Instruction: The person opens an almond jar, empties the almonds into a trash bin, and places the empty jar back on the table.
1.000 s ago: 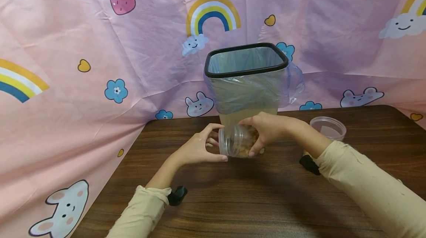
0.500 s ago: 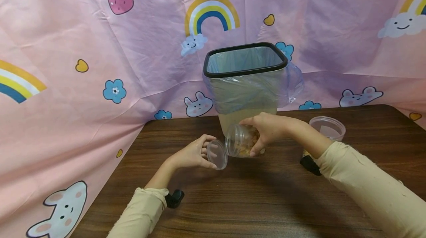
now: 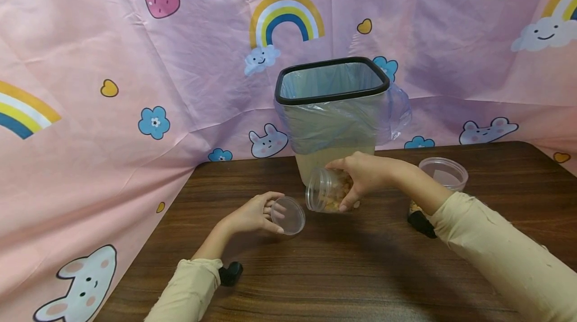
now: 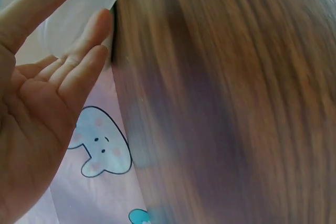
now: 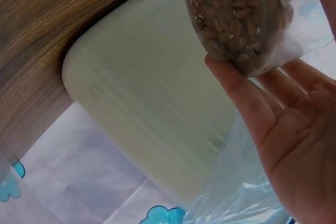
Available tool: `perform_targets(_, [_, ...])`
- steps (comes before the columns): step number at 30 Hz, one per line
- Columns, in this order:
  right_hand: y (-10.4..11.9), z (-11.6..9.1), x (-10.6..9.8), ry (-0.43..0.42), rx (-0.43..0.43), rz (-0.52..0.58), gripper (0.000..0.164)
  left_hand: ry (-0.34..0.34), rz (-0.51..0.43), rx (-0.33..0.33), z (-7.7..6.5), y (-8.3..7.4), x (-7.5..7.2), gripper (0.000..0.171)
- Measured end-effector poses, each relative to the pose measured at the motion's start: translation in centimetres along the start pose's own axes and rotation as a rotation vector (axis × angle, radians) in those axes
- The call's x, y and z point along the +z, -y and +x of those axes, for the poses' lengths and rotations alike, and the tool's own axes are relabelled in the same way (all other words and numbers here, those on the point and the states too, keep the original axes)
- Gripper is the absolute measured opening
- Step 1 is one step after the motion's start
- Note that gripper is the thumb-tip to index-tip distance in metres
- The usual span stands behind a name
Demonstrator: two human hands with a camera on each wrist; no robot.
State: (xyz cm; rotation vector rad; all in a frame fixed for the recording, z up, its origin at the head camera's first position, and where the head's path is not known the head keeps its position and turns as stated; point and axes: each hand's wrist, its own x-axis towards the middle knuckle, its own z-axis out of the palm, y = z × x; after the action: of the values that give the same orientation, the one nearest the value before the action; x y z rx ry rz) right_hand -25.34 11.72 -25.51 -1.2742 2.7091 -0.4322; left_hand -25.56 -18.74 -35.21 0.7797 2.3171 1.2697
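My right hand grips a clear plastic jar from its right end. The jar lies tilted on its side in the air, with its uncovered mouth facing left. Brown nut-like pieces show through its bottom in the right wrist view. To the left, my left hand holds a round clear lid by its edge between thumb and fingers. A gap separates the lid from the jar's mouth. In the left wrist view the lid shows at the top beside the fingers.
Behind the jar stands a pale bin with a black rim and a thin blue liner. A second clear container is at the right, partly hidden by my right forearm. The dark wooden table meets a printed cloth at the back.
My left hand has pulled the lid off the jar's mouth and carried it left and down, turning its flat face to the head camera. The right hand and jar have barely moved.
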Motion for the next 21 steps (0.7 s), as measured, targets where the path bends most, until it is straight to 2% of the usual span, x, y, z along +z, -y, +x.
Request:
perform_targets(4, [-0.1, -0.1, 0.0, -0.008, -0.005, -0.004, 0.089, -0.017, 0.087, -0.028, -0.4, 0.4, -0.2, 0.082])
perform_targets(11, [0.0, -0.2, 0.0, 0.009, 0.016, 0.005, 0.09, -0.049, 0.313, -0.039, -1.1, 0.7, -0.2, 0.078])
perform_targets(18, [-0.1, -0.4, -0.1, 0.018, 0.016, 0.036, 0.091, -0.083, 0.466, -0.064, -1.1, 1.0, 0.1, 0.076])
perform_targets(21, [-0.2, -0.5, -0.1, 0.019, 0.007, 0.055, 0.091, -0.077, 0.525, -0.044, -0.9, 1.1, 0.2, 0.073])
